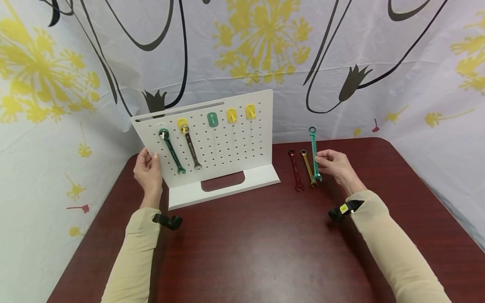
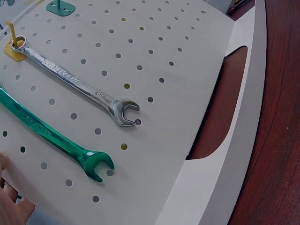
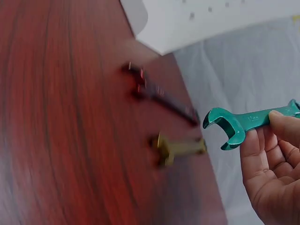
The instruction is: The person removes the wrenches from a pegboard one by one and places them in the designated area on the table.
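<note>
Head view, clock read from centre: near 9 o'clock the left hand point(image 1: 147, 170) grips the edge of a white pegboard point(image 1: 227, 147); at 3 o'clock the right hand point(image 1: 335, 165) pinches a teal combination wrench point(image 1: 314, 147). Hanging looks under half done: a green combination wrench point(image 1: 172, 151) and a silver combination wrench point(image 1: 191, 147) hang; a green hook point(image 1: 213, 119) and two yellow hooks point(image 1: 231, 114) are bare. A red wrench point(image 1: 295, 168) and a gold wrench point(image 1: 307, 166) lie on the table point(image 1: 250, 252), toward 4 o'clock.

Left wrist view: polished silver toward 10 o'clock, glossy green at 9, against matt, round-holed board.

Right wrist view: the teal wrench's smooth, forked end sits at 3 o'clock; reddish-brown wood grain streaks the tabletop.
</note>
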Motion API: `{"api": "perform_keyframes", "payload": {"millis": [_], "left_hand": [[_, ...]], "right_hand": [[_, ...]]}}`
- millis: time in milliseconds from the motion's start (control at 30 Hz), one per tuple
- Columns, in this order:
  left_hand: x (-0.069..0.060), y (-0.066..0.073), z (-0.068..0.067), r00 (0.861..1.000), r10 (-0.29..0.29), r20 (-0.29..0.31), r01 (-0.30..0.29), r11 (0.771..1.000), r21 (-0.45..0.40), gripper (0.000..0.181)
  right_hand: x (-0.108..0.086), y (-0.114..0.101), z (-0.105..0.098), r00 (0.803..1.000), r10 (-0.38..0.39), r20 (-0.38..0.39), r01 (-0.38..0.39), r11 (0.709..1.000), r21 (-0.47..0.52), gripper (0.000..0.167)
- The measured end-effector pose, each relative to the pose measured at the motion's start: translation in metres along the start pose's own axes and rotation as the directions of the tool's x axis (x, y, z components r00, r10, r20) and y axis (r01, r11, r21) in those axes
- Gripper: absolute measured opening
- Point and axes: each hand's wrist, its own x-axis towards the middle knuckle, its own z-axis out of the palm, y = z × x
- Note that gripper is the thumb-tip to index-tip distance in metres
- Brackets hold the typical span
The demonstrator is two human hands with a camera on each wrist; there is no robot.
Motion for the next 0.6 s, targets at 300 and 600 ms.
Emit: {"api": "perform_keyframes", "payload": {"millis": [300, 600], "left_hand": [[0.000, 0.002, 0.000, 1.000, -0.010, 0.003, 0.010, 1.000, -0.006, 0.034], [0.000, 0.002, -0.001, 1.000, -0.008, -0.001, 0.008, 1.000, 0.003, 0.035]], "right_hand": [[0.006, 0.017, -0.017, 0.990, 0.138, -0.034, -0.142, 0.976, -0.168, 0.035], [0.008, 0.029, -0.023, 0.982, 0.183, -0.039, -0.187, 0.966, -0.178, 0.030]]}}
